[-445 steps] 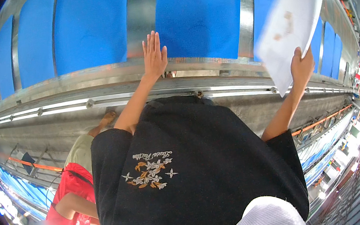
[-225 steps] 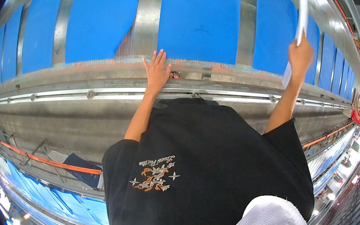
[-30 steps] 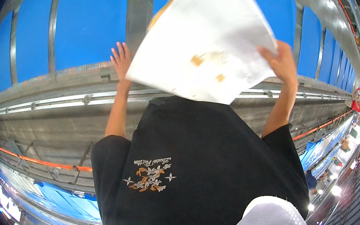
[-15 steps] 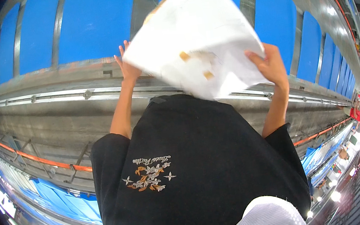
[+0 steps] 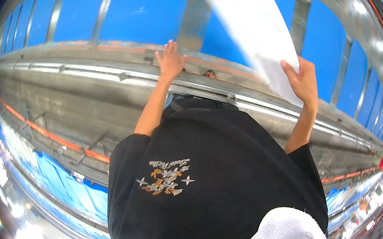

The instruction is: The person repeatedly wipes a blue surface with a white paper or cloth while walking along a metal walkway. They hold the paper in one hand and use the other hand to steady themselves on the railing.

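Observation:
A white flat package (image 5: 260, 26) with a thin brownish top edge hangs upright over the blue panels, turned partly edge-on and slightly blurred. My right hand (image 5: 303, 81) is closed on its lower right side, thumb on the face towards me. Off to the left, my left hand (image 5: 172, 61) holds nothing. Its fingers are apart and reach over the metal ledge, below a blue panel (image 5: 144, 14). A gap separates that hand from the package.
Several blue panels with metal strips (image 5: 194, 15) between them run in a row across the far side. Nearer lies a silver rail (image 5: 120, 75) in front of my body. A small dark reddish thing (image 5: 209, 73) shows by the ledge. An orange bar (image 5: 53, 135) runs at the left.
The package has swung from a broad, tilted face to a narrow upright one, shifting right. My left hand has come away from its left corner. The whole view has tilted.

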### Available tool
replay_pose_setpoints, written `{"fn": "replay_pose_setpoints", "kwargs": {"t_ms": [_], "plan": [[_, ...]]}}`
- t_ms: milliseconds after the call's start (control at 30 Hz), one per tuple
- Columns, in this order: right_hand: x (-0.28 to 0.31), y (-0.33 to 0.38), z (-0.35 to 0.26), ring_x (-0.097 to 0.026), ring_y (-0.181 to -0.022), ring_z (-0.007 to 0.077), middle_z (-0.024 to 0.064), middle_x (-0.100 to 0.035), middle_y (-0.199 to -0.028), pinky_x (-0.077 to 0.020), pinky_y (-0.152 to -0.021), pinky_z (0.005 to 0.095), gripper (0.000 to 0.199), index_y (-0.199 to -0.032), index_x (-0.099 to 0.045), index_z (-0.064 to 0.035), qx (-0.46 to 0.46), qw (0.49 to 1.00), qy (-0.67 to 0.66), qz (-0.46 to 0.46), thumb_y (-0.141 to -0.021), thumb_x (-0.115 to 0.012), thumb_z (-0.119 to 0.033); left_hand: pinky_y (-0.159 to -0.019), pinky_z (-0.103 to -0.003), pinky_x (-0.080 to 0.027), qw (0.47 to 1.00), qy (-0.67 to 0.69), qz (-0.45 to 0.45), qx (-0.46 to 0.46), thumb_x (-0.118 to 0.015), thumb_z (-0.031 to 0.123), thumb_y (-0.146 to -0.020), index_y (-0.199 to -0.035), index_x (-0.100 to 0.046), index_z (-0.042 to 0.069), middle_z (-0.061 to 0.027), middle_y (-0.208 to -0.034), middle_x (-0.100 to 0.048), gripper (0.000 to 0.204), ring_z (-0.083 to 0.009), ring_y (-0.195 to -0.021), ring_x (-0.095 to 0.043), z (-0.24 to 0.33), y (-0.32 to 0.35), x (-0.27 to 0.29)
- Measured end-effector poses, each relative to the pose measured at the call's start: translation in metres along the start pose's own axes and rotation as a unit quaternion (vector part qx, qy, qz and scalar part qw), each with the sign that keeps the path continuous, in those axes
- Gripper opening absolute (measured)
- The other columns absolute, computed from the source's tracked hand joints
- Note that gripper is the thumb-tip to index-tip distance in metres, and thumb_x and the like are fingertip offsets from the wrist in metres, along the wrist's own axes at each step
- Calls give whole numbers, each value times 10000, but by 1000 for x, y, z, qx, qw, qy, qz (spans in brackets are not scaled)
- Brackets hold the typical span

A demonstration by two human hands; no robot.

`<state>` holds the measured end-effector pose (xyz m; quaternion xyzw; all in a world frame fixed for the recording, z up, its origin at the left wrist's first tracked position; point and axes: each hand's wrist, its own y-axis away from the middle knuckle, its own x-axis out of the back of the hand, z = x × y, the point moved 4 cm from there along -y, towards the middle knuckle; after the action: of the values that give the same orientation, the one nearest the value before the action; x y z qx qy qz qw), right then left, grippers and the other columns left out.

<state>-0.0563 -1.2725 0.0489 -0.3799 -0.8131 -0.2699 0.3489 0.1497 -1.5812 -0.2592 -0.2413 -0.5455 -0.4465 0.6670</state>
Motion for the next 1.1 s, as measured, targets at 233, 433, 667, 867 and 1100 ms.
{"fn": "replay_pose_setpoints", "kwargs": {"t_ms": [233,433,667,867,1100], "plan": [[22,-50,17,-610,-958,273,161,-661,-1131,-474,-863,367,395,-1220,-639,1,-27,981,72,179,-943,-588,-277,-1095,-654,-243,973,181,142,0,-601,465,-876,-1235,-631,94,-144,-1357,-548,517,-354,-1275,-477,-69,-16,59],[-45,-105,12,-653,-910,426,149,-705,-1079,-530,-750,479,466,-1239,-650,-92,-148,821,410,369,-901,-599,-409,-1174,-630,-49,986,111,119,-24,-524,426,-930,-1424,-455,51,-145,-1563,-300,624,-367,-1483,-154,-211,-80,120],[-223,-132,-301,-599,-954,234,220,-660,-1091,-464,-906,352,319,-1193,-601,100,67,986,-144,-43,-959,-597,-117,-1162,-641,-79,985,127,118,-14,-571,397,-897,-1437,-418,48,-153,-1564,-278,661,-383,-1475,-159,-316,-49,112],[-109,-145,-219,-646,-974,393,250,-667,-1117,-508,-856,449,513,-1196,-614,67,-24,932,258,253,-909,-620,-359,-1183,-608,-11,990,112,1,-89,-528,458,-903,-1479,-386,70,-148,-1597,-224,709,-331,-1503,-89,-353,-64,115],[-195,-133,-242,-643,-963,363,194,-691,-1089,-492,-884,452,426,-1170,-643,12,198,899,345,184,-938,-617,-344,-1153,-611,-146,987,66,16,-148,-586,523,-852,-1348,-536,84,-138,-1541,-338,665,-366,-1463,-216,-341,-87,147]]}}
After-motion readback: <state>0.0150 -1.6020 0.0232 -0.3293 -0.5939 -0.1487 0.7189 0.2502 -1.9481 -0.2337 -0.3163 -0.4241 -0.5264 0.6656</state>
